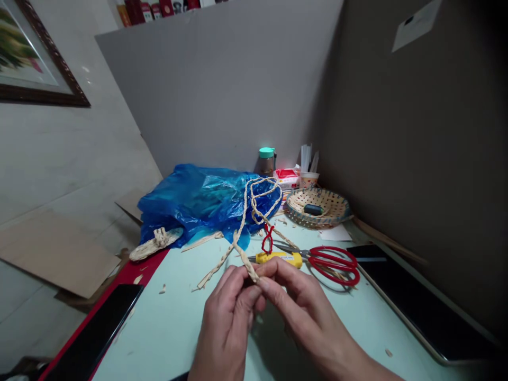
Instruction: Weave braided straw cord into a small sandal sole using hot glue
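Observation:
A pale braided straw cord [243, 253] runs up from my fingers, crosses itself, and loops over the edge of a blue plastic bag [198, 198]. My left hand [230, 317] pinches the cord's near end between thumb and fingers. Beside it, my right hand [297, 307] grips the same end with thumb and forefinger, the two hands almost touching. Just beyond my fingers lie a yellow-handled tool [283, 259], a twisted red cord [268, 239] and red-handled scissors [333, 264]. The cord's other short end [208, 278] points toward the left.
Behind the scissors is a woven basket [317, 203] holding a dark object. A lidded bottle [266, 161], tissue pack [287, 178] and paper cup [309, 179] stand at the back. A tablet [420, 301] lies right, a black phone [99, 328] left. A woven sandal-like piece [156, 243] rests by the bag.

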Motion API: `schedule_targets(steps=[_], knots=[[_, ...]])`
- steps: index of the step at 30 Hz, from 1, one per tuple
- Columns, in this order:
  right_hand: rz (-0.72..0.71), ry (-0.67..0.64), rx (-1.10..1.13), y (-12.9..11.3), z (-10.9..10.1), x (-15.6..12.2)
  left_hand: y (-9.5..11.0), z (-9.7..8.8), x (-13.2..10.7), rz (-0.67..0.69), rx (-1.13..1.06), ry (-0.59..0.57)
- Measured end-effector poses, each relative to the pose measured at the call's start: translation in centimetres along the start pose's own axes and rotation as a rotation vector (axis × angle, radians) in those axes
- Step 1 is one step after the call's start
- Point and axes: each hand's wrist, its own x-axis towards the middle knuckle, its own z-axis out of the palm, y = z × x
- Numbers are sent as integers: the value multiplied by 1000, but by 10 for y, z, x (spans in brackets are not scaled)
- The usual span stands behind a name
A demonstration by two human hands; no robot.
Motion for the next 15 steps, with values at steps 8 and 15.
schedule_targets(steps=[8, 15], knots=[[-205, -93, -529, -4, -10, 2, -5, -9, 2, 208, 149, 107], [-604, -3, -930, 4, -11, 8, -6, -9, 2, 186, 180, 322]])
